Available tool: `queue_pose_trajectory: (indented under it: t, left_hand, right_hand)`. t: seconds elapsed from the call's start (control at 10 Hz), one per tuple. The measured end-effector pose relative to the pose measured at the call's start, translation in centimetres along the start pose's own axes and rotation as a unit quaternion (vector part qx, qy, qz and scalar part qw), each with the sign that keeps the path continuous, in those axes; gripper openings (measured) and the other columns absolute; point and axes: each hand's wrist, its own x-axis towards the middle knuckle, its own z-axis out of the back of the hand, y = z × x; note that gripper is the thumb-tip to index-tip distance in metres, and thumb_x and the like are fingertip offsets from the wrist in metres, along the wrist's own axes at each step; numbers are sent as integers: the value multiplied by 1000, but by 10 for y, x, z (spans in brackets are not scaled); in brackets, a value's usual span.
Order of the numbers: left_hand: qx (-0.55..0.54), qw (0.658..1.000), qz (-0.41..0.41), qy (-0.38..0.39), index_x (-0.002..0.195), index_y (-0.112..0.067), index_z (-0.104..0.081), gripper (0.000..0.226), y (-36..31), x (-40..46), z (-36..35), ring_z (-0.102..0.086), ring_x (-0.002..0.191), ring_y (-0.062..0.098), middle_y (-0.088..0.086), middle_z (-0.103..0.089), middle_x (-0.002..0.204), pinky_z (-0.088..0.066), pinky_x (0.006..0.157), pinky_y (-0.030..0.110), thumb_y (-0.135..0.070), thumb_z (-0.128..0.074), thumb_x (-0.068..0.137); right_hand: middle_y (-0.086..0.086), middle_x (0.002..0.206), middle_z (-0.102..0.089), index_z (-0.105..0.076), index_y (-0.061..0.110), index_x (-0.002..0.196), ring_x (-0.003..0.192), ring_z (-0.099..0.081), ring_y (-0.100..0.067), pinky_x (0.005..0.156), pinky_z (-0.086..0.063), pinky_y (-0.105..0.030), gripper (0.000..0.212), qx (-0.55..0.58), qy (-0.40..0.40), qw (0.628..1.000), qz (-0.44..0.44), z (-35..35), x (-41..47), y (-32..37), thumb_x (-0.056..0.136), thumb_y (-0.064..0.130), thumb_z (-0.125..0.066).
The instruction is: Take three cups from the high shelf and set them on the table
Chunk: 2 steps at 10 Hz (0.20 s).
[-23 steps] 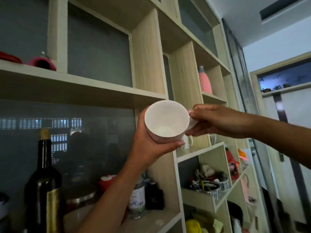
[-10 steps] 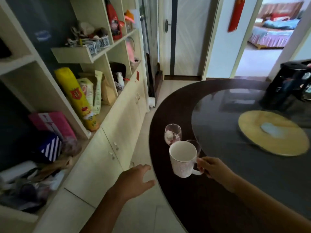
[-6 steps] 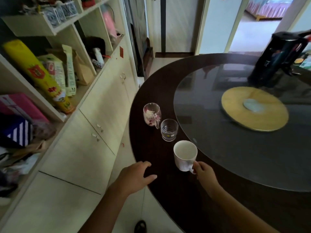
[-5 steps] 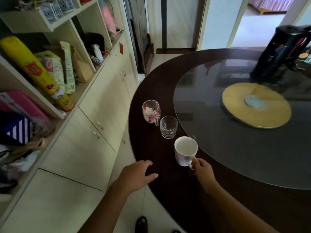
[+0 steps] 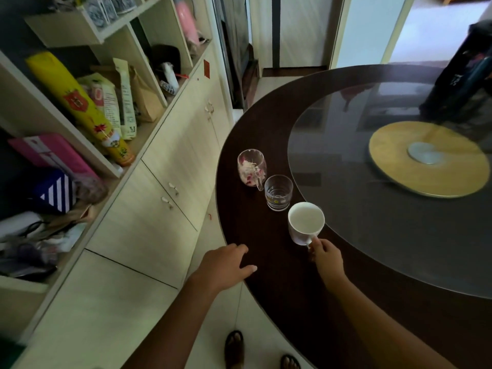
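Three cups line the dark round surface (image 5: 266, 288) near its edge: a flowered glass mug (image 5: 251, 167), a clear tumbler (image 5: 278, 192), and a white mug (image 5: 306, 223). The right hand (image 5: 326, 259) pinches the white mug's handle, seemingly steadying it upright. The left hand (image 5: 226, 265) rests spread and empty at the rim.

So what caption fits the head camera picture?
Right hand sets a white mug beside two glass cups on the dark table.

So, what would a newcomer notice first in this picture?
Three cups in a row on the dark table edge: a flowered glass, a clear glass and a white mug, its handle in the right hand. Then the yellow disc on the glass top.
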Motion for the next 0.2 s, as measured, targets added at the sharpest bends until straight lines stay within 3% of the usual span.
queue_pose_trajectory:
  t: [0.1, 0.2]
  left_hand:
    - [7, 1000, 6, -4, 140, -18, -37, 57, -1, -8, -6, -50, 125, 20, 4, -48, 142, -43, 98, 35, -48, -46, 93]
    - [1, 1000, 14, 0, 140, -18, -37, 57, -4, -14, -11, -50, 125, 21, 5, -48, 142, -43, 97, 35, -48, -46, 93]
  right_hand:
    - [-12, 91, -59, -56, 2, 110, 73, -54, -18, 64, -45, -31, 35, -10, 13, 1000, 0, 0, -6, 5, 95, 32, -46]
    - [-19, 121, -49, -40, 2, 131, 91, -57, -24, 72, -49, -34, 54, -53, -11, 998, -18, 0, -13, 2, 91, 36, -53]
